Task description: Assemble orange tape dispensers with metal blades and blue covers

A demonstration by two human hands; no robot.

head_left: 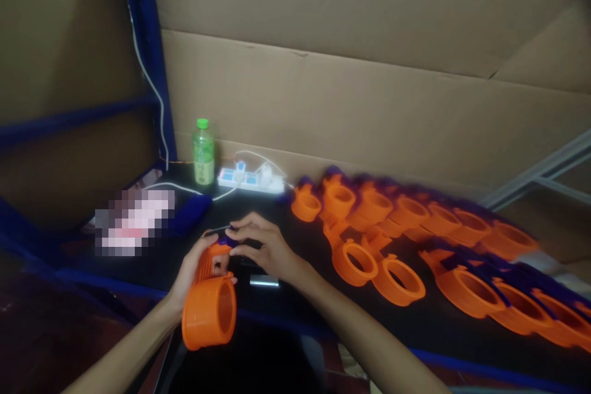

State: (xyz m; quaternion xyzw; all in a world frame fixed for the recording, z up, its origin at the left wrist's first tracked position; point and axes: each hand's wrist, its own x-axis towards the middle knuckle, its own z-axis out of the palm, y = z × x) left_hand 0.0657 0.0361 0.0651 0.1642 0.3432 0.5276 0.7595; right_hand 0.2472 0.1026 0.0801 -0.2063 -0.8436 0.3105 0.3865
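Note:
My left hand (191, 265) is wrapped round the ribbed upper part of an orange plastic piece (210, 314), whose wide ring hangs below the fingers. At the top of that piece sits a small dark blue part (225, 239). My right hand (263, 244) reaches it from the right, with its fingertips closed on the blue part. A thin dark strip shows beside the fingertips, too small to make out. Several similar orange pieces with dark blue parts (399, 280) lie in rows at the right, somewhat blurred.
On the black table (295, 314) stand a green-capped bottle (204, 154) and a white power strip (252, 180) with cables. A pixelated item (136, 221) lies at the left. Blue frame bars (152, 55) and cardboard (346, 98) enclose the back.

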